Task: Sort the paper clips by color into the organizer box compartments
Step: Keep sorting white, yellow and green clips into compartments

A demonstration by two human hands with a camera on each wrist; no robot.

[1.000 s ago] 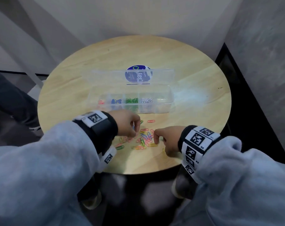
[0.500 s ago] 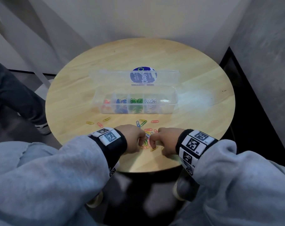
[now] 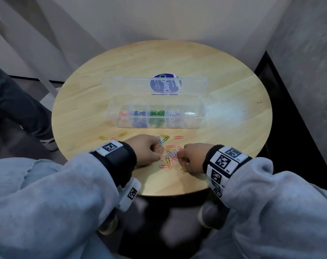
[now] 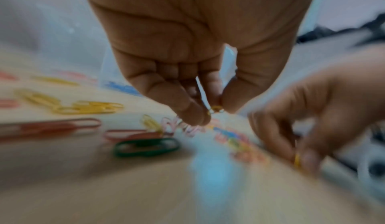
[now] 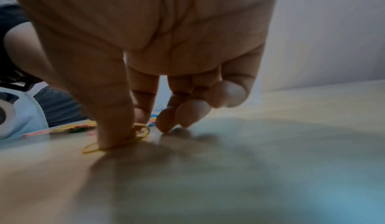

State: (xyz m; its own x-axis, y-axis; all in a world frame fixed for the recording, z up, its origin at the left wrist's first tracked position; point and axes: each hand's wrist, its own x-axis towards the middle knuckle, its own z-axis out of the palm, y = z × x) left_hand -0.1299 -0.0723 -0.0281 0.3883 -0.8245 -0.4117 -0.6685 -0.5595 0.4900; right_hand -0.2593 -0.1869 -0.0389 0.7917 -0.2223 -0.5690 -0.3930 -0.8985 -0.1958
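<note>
A clear organizer box (image 3: 200,113) stands open mid-table, with red, blue (image 3: 140,114), green (image 3: 157,113) and white (image 3: 174,113) clips in separate compartments; the rightmost one looks bare. A loose pile of mixed paper clips (image 3: 170,156) lies between my hands near the front edge. My left hand (image 3: 159,152) is curled and pinches a yellow clip (image 4: 215,110) between thumb and forefinger just above the pile. My right hand (image 3: 179,160) pinches yellow clips (image 5: 139,132) against the tabletop with thumb and forefinger.
The round wooden table (image 3: 233,146) has walls close behind it and a dark gap at the right. Stray yellow clips (image 3: 102,137) and a red one (image 3: 178,137) lie in front of the box. Another person's leg and shoe (image 3: 48,143) are at the left.
My two hands have drawn closer together over the pile. The view has shifted, and scattered clips left of my left wrist now show.
</note>
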